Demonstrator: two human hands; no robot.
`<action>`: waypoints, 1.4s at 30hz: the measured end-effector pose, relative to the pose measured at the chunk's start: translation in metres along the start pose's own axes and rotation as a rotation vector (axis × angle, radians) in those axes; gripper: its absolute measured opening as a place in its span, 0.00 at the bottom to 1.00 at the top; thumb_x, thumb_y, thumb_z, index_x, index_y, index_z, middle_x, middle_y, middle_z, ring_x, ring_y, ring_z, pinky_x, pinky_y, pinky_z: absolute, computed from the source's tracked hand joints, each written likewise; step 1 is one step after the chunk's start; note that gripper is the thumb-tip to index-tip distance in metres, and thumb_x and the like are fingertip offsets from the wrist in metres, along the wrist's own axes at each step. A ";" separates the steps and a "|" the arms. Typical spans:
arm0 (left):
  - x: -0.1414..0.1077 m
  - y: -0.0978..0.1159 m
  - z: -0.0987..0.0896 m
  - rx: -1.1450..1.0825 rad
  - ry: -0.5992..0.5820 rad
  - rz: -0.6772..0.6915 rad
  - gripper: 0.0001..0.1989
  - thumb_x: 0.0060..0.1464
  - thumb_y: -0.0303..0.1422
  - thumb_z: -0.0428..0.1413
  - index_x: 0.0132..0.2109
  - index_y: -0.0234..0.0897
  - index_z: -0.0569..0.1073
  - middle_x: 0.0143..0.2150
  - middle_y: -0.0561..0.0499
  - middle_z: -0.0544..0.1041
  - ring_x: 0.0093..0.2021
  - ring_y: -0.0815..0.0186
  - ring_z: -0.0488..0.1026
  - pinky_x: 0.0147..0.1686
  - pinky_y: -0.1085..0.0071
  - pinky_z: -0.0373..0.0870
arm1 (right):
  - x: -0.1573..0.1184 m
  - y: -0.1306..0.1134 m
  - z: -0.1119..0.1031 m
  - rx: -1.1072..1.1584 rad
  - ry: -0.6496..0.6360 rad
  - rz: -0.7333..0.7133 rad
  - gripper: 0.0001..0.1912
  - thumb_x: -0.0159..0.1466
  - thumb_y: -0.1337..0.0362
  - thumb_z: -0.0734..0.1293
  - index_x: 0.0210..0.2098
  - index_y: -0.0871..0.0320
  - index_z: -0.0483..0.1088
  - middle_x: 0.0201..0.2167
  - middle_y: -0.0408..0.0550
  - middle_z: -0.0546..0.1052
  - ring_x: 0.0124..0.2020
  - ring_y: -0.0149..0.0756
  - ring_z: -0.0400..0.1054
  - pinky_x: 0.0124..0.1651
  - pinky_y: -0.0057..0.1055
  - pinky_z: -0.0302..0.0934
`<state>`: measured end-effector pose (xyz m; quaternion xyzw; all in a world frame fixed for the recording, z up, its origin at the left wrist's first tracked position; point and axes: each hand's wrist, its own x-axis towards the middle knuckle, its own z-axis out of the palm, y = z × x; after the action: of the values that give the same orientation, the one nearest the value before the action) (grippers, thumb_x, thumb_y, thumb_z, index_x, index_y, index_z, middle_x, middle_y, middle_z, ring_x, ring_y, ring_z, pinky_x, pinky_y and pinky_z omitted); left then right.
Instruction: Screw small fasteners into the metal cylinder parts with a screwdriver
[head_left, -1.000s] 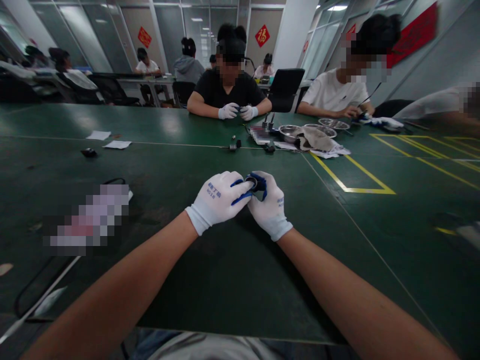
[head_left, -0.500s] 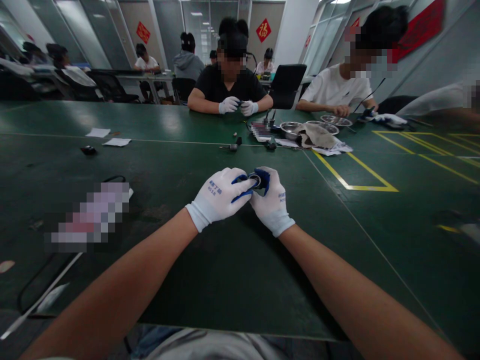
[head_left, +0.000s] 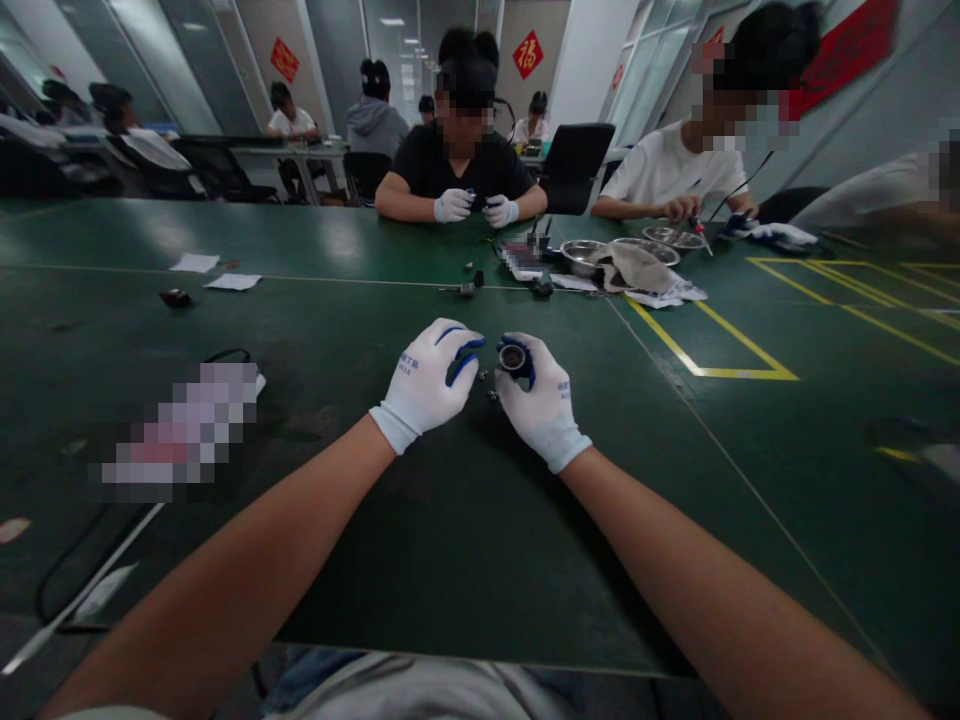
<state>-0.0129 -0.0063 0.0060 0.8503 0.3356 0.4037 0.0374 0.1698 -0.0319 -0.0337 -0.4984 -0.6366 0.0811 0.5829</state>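
Between the thumb and fingers of my right hand (head_left: 537,395) is a small dark cylindrical part (head_left: 513,358). Its round end, with a pale metal rim, faces up toward me. My left hand (head_left: 437,375) is apart from it, just to its left, with fingers curved, a gap between thumb and fingers, and nothing visible in them. Both hands wear white gloves with blue palms. Two tiny shiny metal pieces (head_left: 493,396) show in the space between my hands; their exact kind is too small to tell.
Ahead on the green table (head_left: 360,560) lie a small motor-like part (head_left: 466,289), metal bowls (head_left: 581,257) and a grey cloth (head_left: 637,268). A blurred flat object (head_left: 184,425) with a cable lies left. Co-workers sit across; one gloved hand (head_left: 454,205) holds something dark.
My left hand has drawn back left from the cylindrical part, and its fingers have spread. The part's round end is now uncovered, and tiny metal pieces show between my hands.
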 end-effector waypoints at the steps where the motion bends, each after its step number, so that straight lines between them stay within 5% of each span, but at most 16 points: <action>1: -0.001 -0.003 0.003 0.036 -0.054 -0.044 0.15 0.64 0.29 0.54 0.55 0.34 0.78 0.53 0.41 0.76 0.54 0.55 0.76 0.57 0.55 0.76 | 0.001 0.001 0.001 0.001 0.015 0.023 0.20 0.60 0.67 0.69 0.52 0.55 0.71 0.49 0.54 0.81 0.48 0.47 0.78 0.55 0.49 0.73; 5: -0.001 -0.013 0.015 0.144 -0.356 -0.128 0.18 0.65 0.31 0.56 0.59 0.37 0.78 0.54 0.41 0.76 0.53 0.53 0.76 0.56 0.53 0.77 | 0.002 0.002 0.002 0.003 0.118 0.108 0.19 0.61 0.65 0.69 0.51 0.54 0.69 0.44 0.53 0.81 0.45 0.47 0.78 0.52 0.48 0.74; 9: 0.002 -0.012 0.020 0.245 -0.456 -0.111 0.18 0.67 0.34 0.55 0.61 0.41 0.78 0.55 0.41 0.76 0.54 0.52 0.75 0.54 0.53 0.77 | 0.003 0.004 0.002 0.026 0.100 0.109 0.15 0.62 0.62 0.69 0.49 0.54 0.71 0.43 0.52 0.81 0.45 0.46 0.77 0.51 0.48 0.74; 17: 0.003 -0.013 0.021 0.172 -0.410 -0.164 0.13 0.67 0.33 0.54 0.51 0.37 0.81 0.48 0.42 0.79 0.50 0.53 0.77 0.55 0.53 0.77 | 0.000 0.004 0.001 -0.023 0.103 0.035 0.14 0.64 0.60 0.70 0.50 0.52 0.73 0.49 0.55 0.79 0.51 0.51 0.74 0.56 0.54 0.70; 22: 0.002 -0.014 0.018 0.100 -0.371 -0.214 0.17 0.65 0.28 0.53 0.58 0.37 0.79 0.53 0.42 0.79 0.52 0.55 0.78 0.57 0.55 0.77 | -0.001 0.001 0.001 0.101 0.063 0.101 0.14 0.66 0.61 0.66 0.51 0.53 0.69 0.46 0.52 0.79 0.48 0.46 0.75 0.54 0.48 0.71; 28: 0.004 -0.016 0.019 0.166 -0.445 -0.205 0.11 0.66 0.34 0.56 0.49 0.39 0.82 0.49 0.44 0.78 0.49 0.54 0.77 0.52 0.56 0.78 | -0.003 0.000 0.001 0.115 0.039 0.088 0.13 0.65 0.65 0.64 0.50 0.52 0.67 0.44 0.49 0.77 0.46 0.44 0.73 0.54 0.45 0.70; 34: 0.001 -0.015 0.015 0.113 -0.459 -0.149 0.14 0.64 0.35 0.57 0.55 0.42 0.79 0.52 0.44 0.78 0.53 0.53 0.76 0.54 0.54 0.77 | -0.003 0.003 0.004 0.023 0.047 0.067 0.12 0.61 0.66 0.65 0.45 0.52 0.65 0.36 0.46 0.76 0.38 0.42 0.71 0.46 0.42 0.70; 42: 0.002 -0.005 0.016 0.173 -0.434 -0.248 0.11 0.61 0.42 0.62 0.44 0.39 0.79 0.46 0.46 0.76 0.46 0.54 0.77 0.46 0.57 0.78 | -0.001 0.006 0.003 -0.018 0.031 0.064 0.10 0.59 0.69 0.64 0.40 0.53 0.67 0.38 0.48 0.74 0.40 0.43 0.71 0.47 0.44 0.70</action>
<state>-0.0031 0.0017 -0.0055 0.8694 0.4545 0.1741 0.0848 0.1702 -0.0281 -0.0396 -0.5249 -0.6119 0.0860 0.5853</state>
